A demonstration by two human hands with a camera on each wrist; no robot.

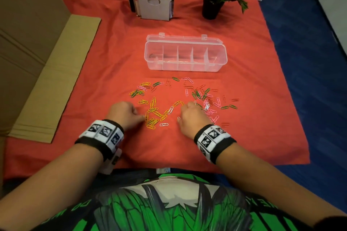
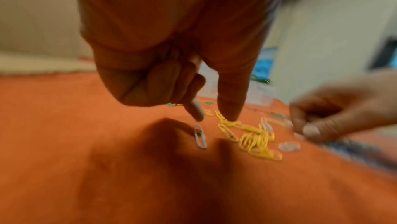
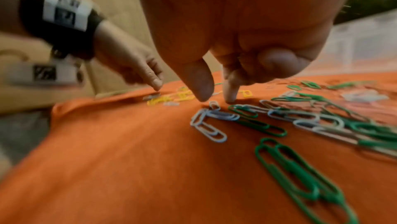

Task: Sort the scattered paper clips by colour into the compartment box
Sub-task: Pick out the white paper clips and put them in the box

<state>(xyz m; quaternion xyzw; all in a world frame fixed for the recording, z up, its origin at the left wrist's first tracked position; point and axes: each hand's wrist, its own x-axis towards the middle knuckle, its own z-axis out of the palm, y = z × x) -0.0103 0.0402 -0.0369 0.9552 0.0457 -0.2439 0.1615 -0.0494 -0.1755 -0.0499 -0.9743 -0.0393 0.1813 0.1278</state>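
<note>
One orange-red cloth covers your table, with cardboard and blue floor either side. One clear compartment box, five sections, lid back. The paper clips are too many to count, scattered just in front of it. Your left hand and right hand both poke down with thumb and forefinger apart, holding nothing.
</note>
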